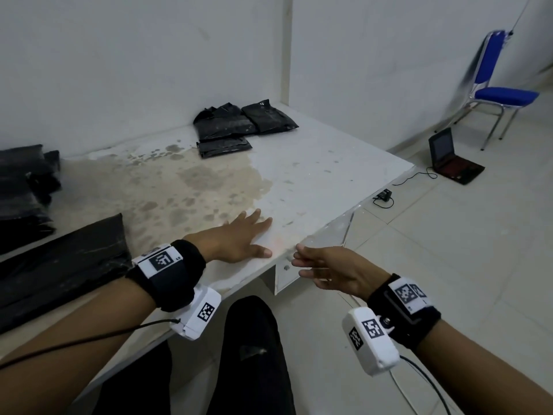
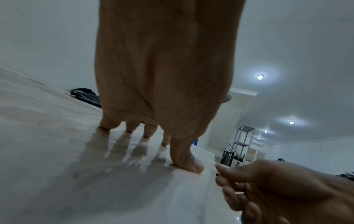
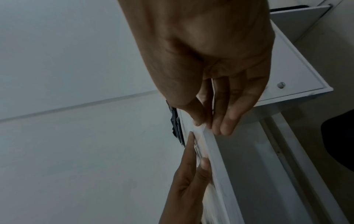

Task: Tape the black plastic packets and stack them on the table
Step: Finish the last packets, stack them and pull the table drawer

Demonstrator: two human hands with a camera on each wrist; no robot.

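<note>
Black, dusty packets (image 1: 244, 124) lie crumpled on the table (image 1: 314, 175) — both hands' fingers (image 1: 254, 218) straight, holding nothing.

bare tabletop (image 1: 299, 175) mid-table, packets (image 1: 239, 124) far, packet (image 1: 59, 265) near left

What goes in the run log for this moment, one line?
left hand: flat on table near edge | right hand: fingers at table edge, holding nothing seen | black packets: untouched, far side

Right hand (image 3: 220, 75) reaches from twelve o'clock, fingertips (image 3: 227, 127) at the table edge (image 3: 216, 151); left hand (image 3: 187, 181) enters from six.
</note>
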